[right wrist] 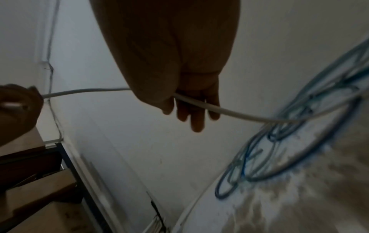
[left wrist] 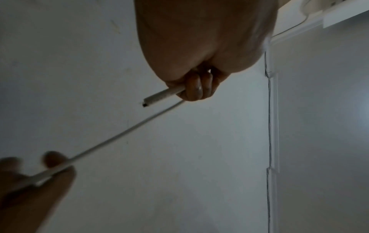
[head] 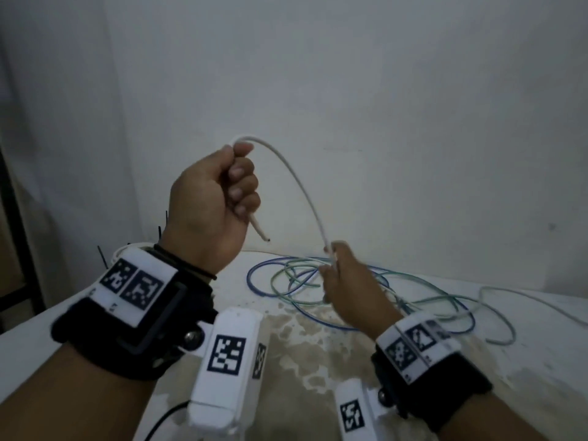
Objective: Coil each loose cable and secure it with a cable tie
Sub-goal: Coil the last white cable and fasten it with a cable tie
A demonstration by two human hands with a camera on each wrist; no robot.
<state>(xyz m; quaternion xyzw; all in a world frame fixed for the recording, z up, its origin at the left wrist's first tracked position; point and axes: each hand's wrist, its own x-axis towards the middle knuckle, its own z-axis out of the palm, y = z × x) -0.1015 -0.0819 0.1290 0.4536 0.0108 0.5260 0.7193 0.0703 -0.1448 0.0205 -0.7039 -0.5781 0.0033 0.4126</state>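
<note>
Stained white table (head: 318, 361) under both wrists, plain wall behind. L hand (head: 213, 198) fisted round white cable (head: 296, 173), cut end poking out below fist. R hand (head: 350, 281) pinches same cable lower down; blue/green cables (head: 397, 300) loose beyond it.

White cable (head: 296, 173); blue and pale green cables (head: 286, 281); stained white table (head: 525, 361); black-and-white checkered wrist tags (head: 227, 353)
</note>
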